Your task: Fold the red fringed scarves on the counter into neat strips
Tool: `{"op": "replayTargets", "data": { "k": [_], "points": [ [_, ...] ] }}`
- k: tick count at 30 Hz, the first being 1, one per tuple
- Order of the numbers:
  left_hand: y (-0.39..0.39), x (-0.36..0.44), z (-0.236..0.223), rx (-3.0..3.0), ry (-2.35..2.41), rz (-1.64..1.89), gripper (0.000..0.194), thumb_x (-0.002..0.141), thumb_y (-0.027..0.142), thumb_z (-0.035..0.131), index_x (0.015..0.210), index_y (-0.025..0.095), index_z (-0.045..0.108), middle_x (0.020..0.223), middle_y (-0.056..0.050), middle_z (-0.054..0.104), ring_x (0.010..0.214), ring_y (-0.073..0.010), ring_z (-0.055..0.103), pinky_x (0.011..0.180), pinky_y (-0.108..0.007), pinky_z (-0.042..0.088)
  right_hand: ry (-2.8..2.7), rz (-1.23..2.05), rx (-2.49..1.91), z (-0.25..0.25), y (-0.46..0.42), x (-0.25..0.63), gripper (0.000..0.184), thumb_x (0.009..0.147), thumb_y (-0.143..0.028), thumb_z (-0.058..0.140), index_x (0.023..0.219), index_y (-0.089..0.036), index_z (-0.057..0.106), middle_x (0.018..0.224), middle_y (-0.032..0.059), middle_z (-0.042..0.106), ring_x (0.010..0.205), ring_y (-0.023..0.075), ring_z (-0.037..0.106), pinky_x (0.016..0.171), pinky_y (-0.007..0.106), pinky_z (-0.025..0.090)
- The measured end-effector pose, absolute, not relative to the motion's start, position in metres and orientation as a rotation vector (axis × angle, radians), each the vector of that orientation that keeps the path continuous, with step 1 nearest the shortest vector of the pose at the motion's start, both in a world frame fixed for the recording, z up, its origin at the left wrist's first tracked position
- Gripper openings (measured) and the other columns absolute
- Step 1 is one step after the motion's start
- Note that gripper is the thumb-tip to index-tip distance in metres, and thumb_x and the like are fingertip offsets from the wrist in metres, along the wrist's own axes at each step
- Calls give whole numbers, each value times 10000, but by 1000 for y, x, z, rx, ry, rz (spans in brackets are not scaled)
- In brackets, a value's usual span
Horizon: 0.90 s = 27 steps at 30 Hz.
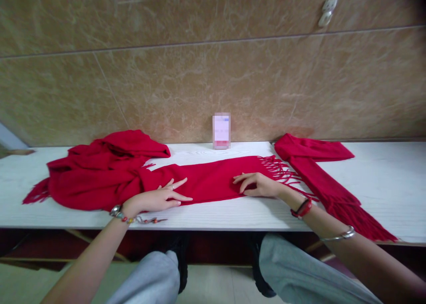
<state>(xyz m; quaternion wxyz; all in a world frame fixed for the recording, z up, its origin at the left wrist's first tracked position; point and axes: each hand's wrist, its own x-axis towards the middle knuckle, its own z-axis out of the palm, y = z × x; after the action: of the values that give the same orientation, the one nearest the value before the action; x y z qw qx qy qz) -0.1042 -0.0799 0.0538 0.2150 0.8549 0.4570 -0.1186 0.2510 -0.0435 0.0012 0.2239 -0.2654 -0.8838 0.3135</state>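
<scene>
A red fringed scarf [209, 179] lies across the white bench top, part of it spread flat as a strip and the rest heaped loosely at the left. My left hand [158, 199] rests on the strip near the heap, fingers spread and holding nothing. Towards the fringed end, my right hand [261, 185] touches the cloth with its fingers bent and a gap between thumb and forefinger. To the right lies another red scarf [316, 171], narrowly folded and bent at an angle, its fringe reaching the front edge.
A phone [221, 131] with a blurred screen stands against the brown tiled wall [179, 86] behind the bench top [382, 175]. A small white cat-shaped figure [329, 11] is on the wall. My knees are below the front edge.
</scene>
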Motion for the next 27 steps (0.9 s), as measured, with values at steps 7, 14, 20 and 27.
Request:
{"op": "replayTargets", "data": {
  "k": [7,14,20,27],
  "points": [
    [-85,-92,54,2554,1334,-164,287,894,423,403,1127,415,571,1480,104,77,1339,-324,-30,1045,-550,87,-2531,762,-697,2,-48,250,215,791,-358,574,864,-200,699,1192,100,568,1191,232,439,1028,411,291],
    [-78,-32,33,2885,1175,177,395,952,298,259,1324,261,388,1444,-4,270,1343,-155,144,1087,-372,140,-2493,648,-754,2,-51,243,202,823,-315,524,803,-191,683,1125,91,606,1121,211,503,968,362,380],
    [-80,-11,15,2678,1269,-113,493,924,459,257,1395,325,195,1485,-17,107,1351,-273,29,1037,-551,107,-2485,452,-904,0,-56,235,314,827,-273,499,1118,-192,587,1244,100,521,1162,193,459,1001,362,355],
    [-78,-11,31,2420,1399,-296,648,853,615,247,1412,322,102,1485,-29,-43,1334,-312,-90,1026,-569,59,-2593,461,-917,0,-54,239,399,844,-312,473,1215,-175,527,1306,106,465,1215,188,400,1039,343,305]
  ]
}}
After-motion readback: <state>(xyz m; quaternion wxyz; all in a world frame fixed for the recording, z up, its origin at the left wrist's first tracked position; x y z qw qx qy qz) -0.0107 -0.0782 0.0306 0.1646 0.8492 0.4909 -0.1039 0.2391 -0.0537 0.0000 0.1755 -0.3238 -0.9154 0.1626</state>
